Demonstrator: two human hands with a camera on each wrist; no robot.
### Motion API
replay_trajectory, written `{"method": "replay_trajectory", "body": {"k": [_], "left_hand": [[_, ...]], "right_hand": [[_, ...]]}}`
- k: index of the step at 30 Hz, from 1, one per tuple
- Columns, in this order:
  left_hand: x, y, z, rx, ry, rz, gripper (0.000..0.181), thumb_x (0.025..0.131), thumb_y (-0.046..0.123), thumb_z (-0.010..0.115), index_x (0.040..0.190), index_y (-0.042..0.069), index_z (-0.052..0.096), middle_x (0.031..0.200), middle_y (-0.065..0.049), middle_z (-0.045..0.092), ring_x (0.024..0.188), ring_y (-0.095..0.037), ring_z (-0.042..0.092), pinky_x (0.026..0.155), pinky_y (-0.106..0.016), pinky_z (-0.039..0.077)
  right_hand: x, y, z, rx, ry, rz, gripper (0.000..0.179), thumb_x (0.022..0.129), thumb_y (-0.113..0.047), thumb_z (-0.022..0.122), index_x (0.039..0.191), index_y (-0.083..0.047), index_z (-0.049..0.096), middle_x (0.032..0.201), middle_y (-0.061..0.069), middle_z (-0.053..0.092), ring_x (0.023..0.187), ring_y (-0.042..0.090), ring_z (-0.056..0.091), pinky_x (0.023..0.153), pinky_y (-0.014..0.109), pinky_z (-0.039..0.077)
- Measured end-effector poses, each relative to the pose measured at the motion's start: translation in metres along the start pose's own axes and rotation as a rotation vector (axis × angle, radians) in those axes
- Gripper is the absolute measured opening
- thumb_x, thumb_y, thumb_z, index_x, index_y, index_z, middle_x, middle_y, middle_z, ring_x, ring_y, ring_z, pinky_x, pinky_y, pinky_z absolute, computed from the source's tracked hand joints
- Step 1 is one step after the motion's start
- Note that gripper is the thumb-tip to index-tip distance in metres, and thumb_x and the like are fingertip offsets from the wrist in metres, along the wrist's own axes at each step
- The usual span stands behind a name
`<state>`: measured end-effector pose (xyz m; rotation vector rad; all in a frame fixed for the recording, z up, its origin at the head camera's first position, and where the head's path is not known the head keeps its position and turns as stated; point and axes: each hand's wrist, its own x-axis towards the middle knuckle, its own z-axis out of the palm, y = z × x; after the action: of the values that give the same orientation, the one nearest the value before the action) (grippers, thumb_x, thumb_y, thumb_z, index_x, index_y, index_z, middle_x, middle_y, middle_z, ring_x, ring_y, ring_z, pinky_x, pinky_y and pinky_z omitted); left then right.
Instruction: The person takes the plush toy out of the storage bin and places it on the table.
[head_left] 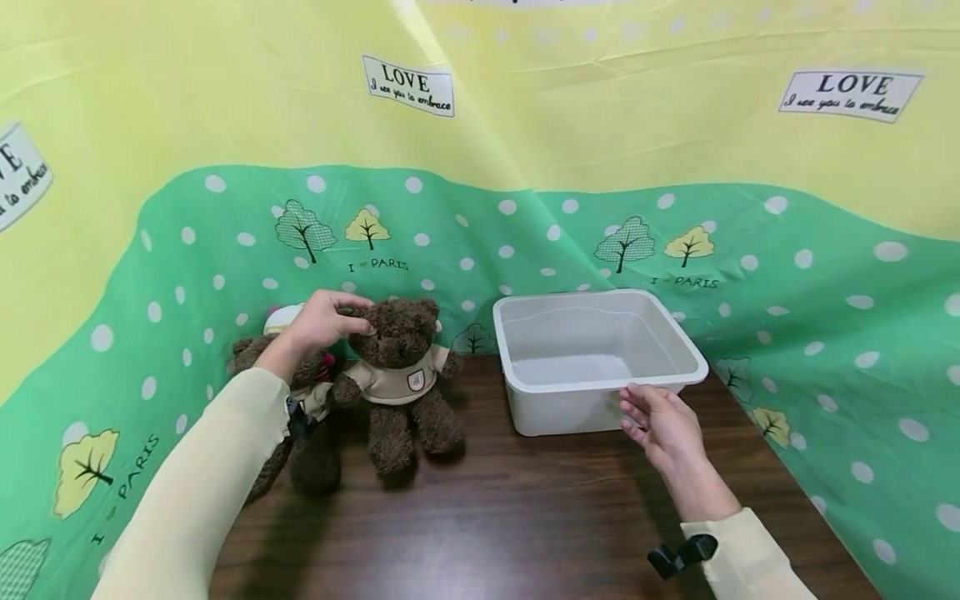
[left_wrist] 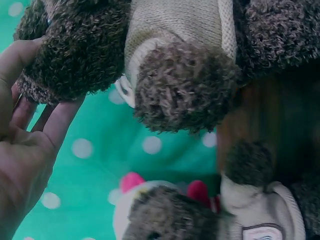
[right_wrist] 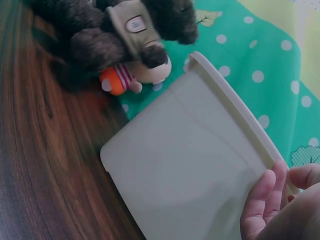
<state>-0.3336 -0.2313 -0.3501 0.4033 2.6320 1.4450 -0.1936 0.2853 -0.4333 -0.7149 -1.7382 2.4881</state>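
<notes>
My left hand (head_left: 322, 321) grips a dark brown teddy bear (head_left: 397, 379) by the side of its head. The bear wears a beige sweater with a small badge, and its feet are close over the tabletop. In the left wrist view my thumb and fingers lie on either side of the curly head (left_wrist: 85, 55). My right hand (head_left: 667, 425) pinches the front rim of a light grey plastic bin (head_left: 562, 410), thumb on top and fingers curled under the lip. The bin stands upright, and no contents show inside it.
Another brown bear (head_left: 315, 458) with a white and pink hat sits at the left, partly behind my left forearm. A small doll in orange and stripes (right_wrist: 117, 80) lies behind the bears. Dotted green cloth (head_left: 510, 242) backs the dark wooden table (head_left: 480, 517).
</notes>
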Motion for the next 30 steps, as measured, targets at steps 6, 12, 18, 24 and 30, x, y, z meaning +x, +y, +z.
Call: {"method": "replay_trajectory", "body": {"k": [6,12,18,24,30], "left_hand": [[0.000,-0.030,0.007,0.065,-0.049,0.003,0.043,0.090,0.009,0.077,0.131,0.000,0.068,0.143,-0.024,0.058,0.083,-0.012,0.062,0.071,-0.030,0.055],[0.001,-0.050,0.017,0.031,-0.082,-0.016,0.043,0.094,0.007,0.072,0.136,0.000,0.065,0.138,-0.025,0.061,0.078,-0.006,0.061,0.067,-0.028,0.052],[0.004,-0.058,0.023,0.068,-0.077,0.011,0.046,0.094,0.006,0.071,0.139,0.003,0.063,0.141,-0.025,0.059,0.099,-0.018,0.064,0.073,-0.029,0.047],[0.005,-0.059,0.026,0.110,-0.103,0.028,0.049,0.096,0.013,0.072,0.144,0.006,0.060,0.149,-0.023,0.053,0.121,-0.033,0.057,0.083,-0.034,0.050],[0.006,-0.060,0.029,0.114,-0.143,0.007,0.055,0.098,0.021,0.072,0.148,0.009,0.056,0.157,-0.024,0.044,0.134,-0.036,0.053,0.096,-0.043,0.053]], "right_hand": [[0.000,0.000,0.002,0.001,0.002,0.009,0.009,0.102,-0.022,0.065,0.092,-0.022,0.066,0.089,-0.008,0.077,0.078,0.007,0.069,0.066,0.026,0.057],[-0.002,0.001,0.001,-0.010,0.000,0.010,0.007,0.100,-0.025,0.069,0.094,-0.022,0.065,0.090,-0.008,0.077,0.079,0.008,0.069,0.067,0.026,0.058],[-0.002,0.001,0.001,-0.009,0.003,0.009,0.009,0.099,-0.025,0.070,0.093,-0.022,0.065,0.089,-0.008,0.077,0.079,0.008,0.069,0.067,0.026,0.057],[-0.003,-0.001,0.001,-0.016,0.008,0.012,0.008,0.100,-0.025,0.069,0.094,-0.023,0.066,0.089,-0.008,0.077,0.079,0.008,0.069,0.068,0.026,0.058],[-0.002,0.000,0.000,-0.010,0.007,0.013,0.007,0.100,-0.025,0.068,0.100,-0.019,0.065,0.091,-0.007,0.077,0.079,0.008,0.070,0.068,0.026,0.058]]}}
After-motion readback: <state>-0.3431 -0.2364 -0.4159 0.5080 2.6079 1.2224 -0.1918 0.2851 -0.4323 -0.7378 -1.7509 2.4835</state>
